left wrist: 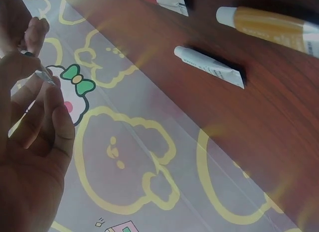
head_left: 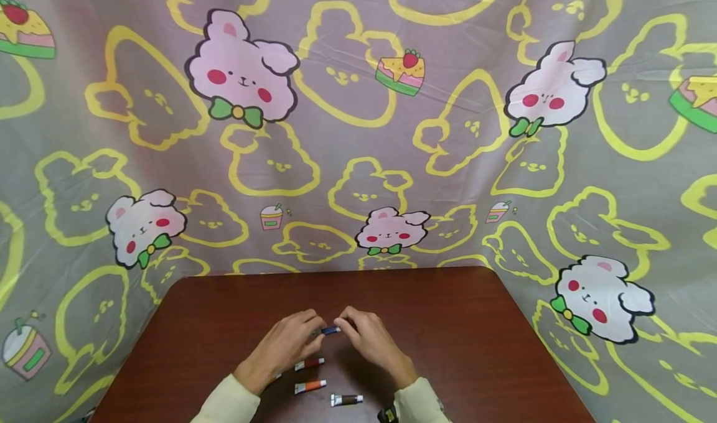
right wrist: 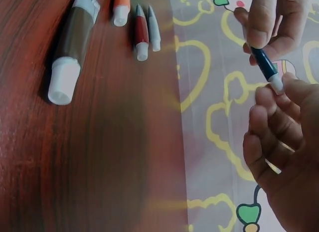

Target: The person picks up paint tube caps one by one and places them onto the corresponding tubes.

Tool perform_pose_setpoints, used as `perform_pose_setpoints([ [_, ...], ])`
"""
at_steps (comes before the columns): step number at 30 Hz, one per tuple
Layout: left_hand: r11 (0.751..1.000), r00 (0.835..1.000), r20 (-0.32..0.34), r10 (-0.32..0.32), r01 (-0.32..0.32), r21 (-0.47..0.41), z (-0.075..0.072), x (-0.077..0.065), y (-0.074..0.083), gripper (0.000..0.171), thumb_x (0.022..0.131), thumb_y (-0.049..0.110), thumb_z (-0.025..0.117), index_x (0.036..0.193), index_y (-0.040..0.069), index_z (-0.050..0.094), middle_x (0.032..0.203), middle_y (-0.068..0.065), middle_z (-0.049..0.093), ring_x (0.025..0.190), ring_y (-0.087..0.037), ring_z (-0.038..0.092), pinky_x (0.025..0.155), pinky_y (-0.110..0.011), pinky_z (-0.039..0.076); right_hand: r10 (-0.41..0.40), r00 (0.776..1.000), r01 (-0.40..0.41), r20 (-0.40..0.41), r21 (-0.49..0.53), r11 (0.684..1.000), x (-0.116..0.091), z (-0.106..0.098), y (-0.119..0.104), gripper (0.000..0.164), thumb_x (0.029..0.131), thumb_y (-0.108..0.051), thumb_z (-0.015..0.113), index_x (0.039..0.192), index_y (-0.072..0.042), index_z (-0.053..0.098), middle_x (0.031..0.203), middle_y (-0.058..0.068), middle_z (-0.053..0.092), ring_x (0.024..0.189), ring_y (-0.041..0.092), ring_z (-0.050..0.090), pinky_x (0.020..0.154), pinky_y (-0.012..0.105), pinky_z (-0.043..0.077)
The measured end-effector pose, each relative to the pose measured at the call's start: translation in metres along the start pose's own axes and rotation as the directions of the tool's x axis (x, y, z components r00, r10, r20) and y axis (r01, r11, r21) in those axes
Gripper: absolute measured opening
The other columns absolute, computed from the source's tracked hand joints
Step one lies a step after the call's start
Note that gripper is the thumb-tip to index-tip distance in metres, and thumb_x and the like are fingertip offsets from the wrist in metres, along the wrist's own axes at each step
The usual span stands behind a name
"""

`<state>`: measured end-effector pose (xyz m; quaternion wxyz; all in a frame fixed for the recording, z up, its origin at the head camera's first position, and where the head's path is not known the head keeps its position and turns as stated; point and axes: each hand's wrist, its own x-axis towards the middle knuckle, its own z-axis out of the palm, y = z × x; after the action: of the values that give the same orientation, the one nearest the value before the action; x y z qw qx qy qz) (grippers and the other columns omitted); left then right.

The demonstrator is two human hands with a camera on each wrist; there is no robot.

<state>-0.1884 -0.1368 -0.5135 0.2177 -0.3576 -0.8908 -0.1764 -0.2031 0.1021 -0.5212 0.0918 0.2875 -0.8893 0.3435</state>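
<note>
Above the table, a small dark blue paint tube (right wrist: 264,64) with a white cap is held between both hands. My left hand (head_left: 287,343) pinches its crimped tail between thumb and fingers. The thumb and forefinger of my right hand (head_left: 372,342) pinch the white cap, as the right wrist view shows; its other fingers are loosely bent. Nearest the hands on the table lie a red tube (head_left: 310,364) and an orange tube (head_left: 310,386). A whitish tube (left wrist: 209,65) is mostly hidden behind my left hand in the head view.
A dark brown tube (head_left: 348,400) with a white cap lies near the front of the brown wooden table (head_left: 448,323). Patterned cloth (head_left: 347,130) with rabbit faces hangs around the back and sides. A small black object (head_left: 387,415) shows by the right sleeve.
</note>
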Motion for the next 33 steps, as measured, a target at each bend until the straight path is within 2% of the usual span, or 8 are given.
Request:
perform_pose_setpoints([
  [7, 1.000, 1.000, 0.006, -0.011, 0.011, -0.027, 0.0011, -0.0019, -0.0003, 0.013, 0.092, 0.017, 0.084, 0.102, 0.017, 0.076, 0.094, 0.006, 0.068, 0.078, -0.002, 0.059, 0.066, -0.023, 0.054, 0.052, 0.997, -0.059, 0.053, 0.143, 0.988, -0.0025, -0.0039, -0.0016, 0.010, 0.104, -0.028, 0.076, 0.101, -0.018, 0.075, 0.088, -0.007, 0.075, 0.078, 0.000, 0.064, 0.071, 0.026, 0.057],
  [10, 0.999, 1.000, 0.013, -0.020, 0.020, -0.030, 0.0015, -0.0026, -0.0006, 0.012, 0.092, 0.017, 0.084, 0.101, 0.017, 0.076, 0.093, 0.007, 0.067, 0.076, 0.000, 0.057, 0.065, -0.021, 0.053, 0.056, 0.995, -0.068, 0.081, 0.155, 0.986, -0.0028, -0.0053, 0.0000, 0.007, 0.100, -0.023, 0.081, 0.102, -0.017, 0.076, 0.089, -0.008, 0.076, 0.079, -0.002, 0.066, 0.073, 0.023, 0.058],
  [15, 0.999, 0.999, 0.027, -0.023, 0.024, -0.038, 0.0013, -0.0025, -0.0005, 0.011, 0.093, 0.017, 0.084, 0.101, 0.017, 0.076, 0.093, 0.007, 0.067, 0.076, 0.000, 0.057, 0.065, -0.021, 0.053, 0.055, 0.993, -0.068, 0.104, 0.118, 0.991, -0.0027, -0.0075, 0.0018, 0.009, 0.103, -0.028, 0.077, 0.103, -0.019, 0.078, 0.093, -0.009, 0.079, 0.084, -0.005, 0.067, 0.079, 0.028, 0.061],
  [18, 0.999, 1.000, 0.026, -0.017, 0.018, -0.041, 0.0008, -0.0016, 0.0001, 0.012, 0.093, 0.018, 0.084, 0.102, 0.017, 0.076, 0.094, 0.007, 0.068, 0.078, 0.000, 0.058, 0.066, -0.022, 0.054, 0.045, 0.993, -0.056, 0.106, 0.103, 0.993, -0.0032, -0.0087, 0.0023, 0.017, 0.106, -0.033, 0.073, 0.101, -0.018, 0.080, 0.090, -0.010, 0.077, 0.079, -0.005, 0.063, 0.074, 0.025, 0.058],
  [23, 0.999, 1.000, 0.011, 0.010, -0.009, -0.032, -0.0001, 0.0003, 0.0014, 0.014, 0.093, 0.018, 0.085, 0.105, 0.017, 0.077, 0.096, 0.006, 0.070, 0.080, -0.001, 0.060, 0.068, -0.024, 0.056, 0.029, 0.995, -0.034, 0.091, 0.056, 0.998, -0.0029, -0.0079, 0.0035, 0.037, 0.111, -0.037, 0.062, 0.085, -0.013, 0.074, 0.071, -0.015, 0.057, 0.061, -0.005, 0.043, 0.058, 0.016, 0.037],
  [26, 0.999, 1.000, 0.004, 0.023, -0.023, -0.032, 0.0002, 0.0008, 0.0018, 0.015, 0.093, 0.018, 0.084, 0.105, 0.017, 0.077, 0.096, 0.004, 0.070, 0.080, -0.001, 0.060, 0.068, -0.024, 0.056, 0.025, 0.997, -0.027, 0.073, 0.026, 0.999, -0.0032, -0.0065, 0.0049, 0.045, 0.114, -0.041, 0.056, 0.079, -0.014, 0.068, 0.066, -0.014, 0.053, 0.057, -0.005, 0.041, 0.055, 0.017, 0.036],
  [30, 0.999, 1.000, -0.004, 0.029, -0.029, -0.030, 0.0009, 0.0007, 0.0012, 0.016, 0.092, 0.017, 0.085, 0.106, 0.017, 0.077, 0.096, 0.005, 0.070, 0.080, -0.001, 0.060, 0.068, -0.024, 0.056, 0.031, 0.998, -0.035, 0.056, 0.058, 0.998, -0.0049, -0.0063, 0.0052, 0.030, 0.111, -0.041, 0.063, 0.098, -0.016, 0.076, 0.081, -0.011, 0.069, 0.070, -0.005, 0.055, 0.064, 0.020, 0.049],
  [33, 0.999, 1.000, -0.008, 0.025, -0.025, -0.019, 0.0017, 0.0003, 0.0004, 0.016, 0.091, 0.017, 0.086, 0.104, 0.017, 0.077, 0.095, 0.006, 0.069, 0.079, -0.001, 0.059, 0.067, -0.023, 0.055, 0.027, 0.998, -0.034, 0.062, 0.116, 0.993, -0.0061, -0.0071, 0.0045, 0.018, 0.105, -0.031, 0.075, 0.115, -0.015, 0.075, 0.094, -0.008, 0.075, 0.082, -0.003, 0.063, 0.075, 0.024, 0.056],
])
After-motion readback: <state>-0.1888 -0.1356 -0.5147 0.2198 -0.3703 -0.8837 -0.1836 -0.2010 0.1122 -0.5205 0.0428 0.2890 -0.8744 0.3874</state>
